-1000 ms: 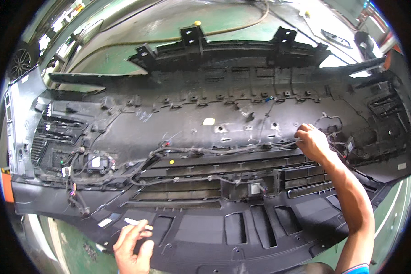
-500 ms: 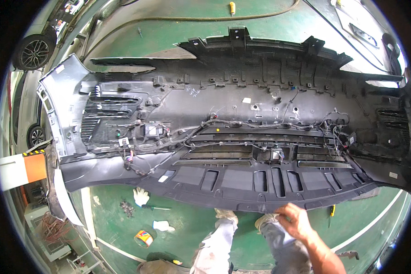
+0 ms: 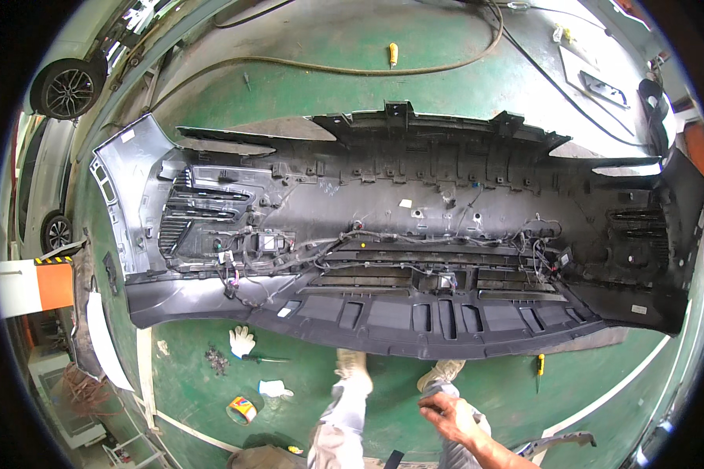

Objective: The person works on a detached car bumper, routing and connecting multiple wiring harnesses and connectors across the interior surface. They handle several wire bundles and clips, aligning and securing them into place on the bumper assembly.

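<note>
A large black car bumper cover (image 3: 289, 199) lies inner side up across the floor, with a wiring harness (image 3: 391, 237) along its middle. My right hand (image 3: 450, 418) is below the bumper's near edge, apart from it and over my right leg. Its fingers are loosely bent with small gaps between them, and I see nothing held in them. My left hand is out of the picture.
Work gloves (image 3: 242, 341), a roll of tape (image 3: 242, 410) and small dark fasteners (image 3: 217, 360) lie at the near left. A yellow-handled screwdriver (image 3: 540, 372) lies to the right. Beyond the bumper, a hose (image 3: 313, 67) curves over the green floor. A car wheel (image 3: 68, 91) stands far left.
My right hand has moved down and left, away from the bumper's near edge. The view has shifted, showing more floor beyond the bumper.
</note>
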A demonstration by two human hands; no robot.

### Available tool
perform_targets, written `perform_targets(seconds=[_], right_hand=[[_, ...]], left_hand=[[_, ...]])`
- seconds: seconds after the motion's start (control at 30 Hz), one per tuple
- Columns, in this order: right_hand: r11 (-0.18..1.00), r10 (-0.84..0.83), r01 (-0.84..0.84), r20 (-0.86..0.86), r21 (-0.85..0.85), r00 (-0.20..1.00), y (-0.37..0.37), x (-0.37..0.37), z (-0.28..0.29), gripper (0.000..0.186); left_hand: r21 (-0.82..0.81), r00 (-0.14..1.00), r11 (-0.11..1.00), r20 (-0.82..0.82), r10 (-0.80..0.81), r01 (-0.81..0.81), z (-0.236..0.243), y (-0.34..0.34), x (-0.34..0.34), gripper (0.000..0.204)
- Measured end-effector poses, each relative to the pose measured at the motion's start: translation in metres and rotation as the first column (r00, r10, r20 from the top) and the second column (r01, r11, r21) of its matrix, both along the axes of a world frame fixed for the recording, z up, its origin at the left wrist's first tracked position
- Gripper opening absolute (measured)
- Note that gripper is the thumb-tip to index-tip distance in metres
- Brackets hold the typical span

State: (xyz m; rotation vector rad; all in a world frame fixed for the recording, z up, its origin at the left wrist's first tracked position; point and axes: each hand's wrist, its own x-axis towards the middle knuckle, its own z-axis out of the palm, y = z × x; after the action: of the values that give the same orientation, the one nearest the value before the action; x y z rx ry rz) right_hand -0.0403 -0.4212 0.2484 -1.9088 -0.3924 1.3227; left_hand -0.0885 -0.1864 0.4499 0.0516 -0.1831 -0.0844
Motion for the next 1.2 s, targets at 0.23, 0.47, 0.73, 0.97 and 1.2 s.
perform_targets(seconds=[0.23,0.47,0.73,0.97,1.2], right_hand=[[0.987,-0.106,0.095,-0.083,-0.131,0.991,0.041,-0.030,-0.017,0.024],[0.919,-0.234,0.168,-0.151,-0.356,0.960,0.165,-0.109,-0.048,0.028],[0.949,-0.257,0.142,-0.436,-0.280,0.862,0.322,-0.171,-0.060,0.040],[0.972,-0.206,0.146,-0.365,-0.184,0.908,0.366,-0.152,-0.113,0.034],[0.988,-0.153,0.148,-0.345,-0.040,0.926,0.365,-0.122,-0.134,0.030]], left_hand=[[0.240,0.738,0.965,-0.669,0.086,0.106,0.029,0.084,-0.010,0.035],[0.665,0.505,0.452,-0.746,0.434,0.595,-0.146,0.233,-0.049,0.041],[0.682,0.746,-0.354,-0.443,0.497,0.640,-0.297,0.352,-0.023,0.038],[0.598,0.738,-0.438,-0.480,0.475,0.671,-0.406,0.361,0.039,0.039],[0.572,0.759,-0.503,-0.426,0.492,0.648,-0.512,0.309,0.099,0.048]])
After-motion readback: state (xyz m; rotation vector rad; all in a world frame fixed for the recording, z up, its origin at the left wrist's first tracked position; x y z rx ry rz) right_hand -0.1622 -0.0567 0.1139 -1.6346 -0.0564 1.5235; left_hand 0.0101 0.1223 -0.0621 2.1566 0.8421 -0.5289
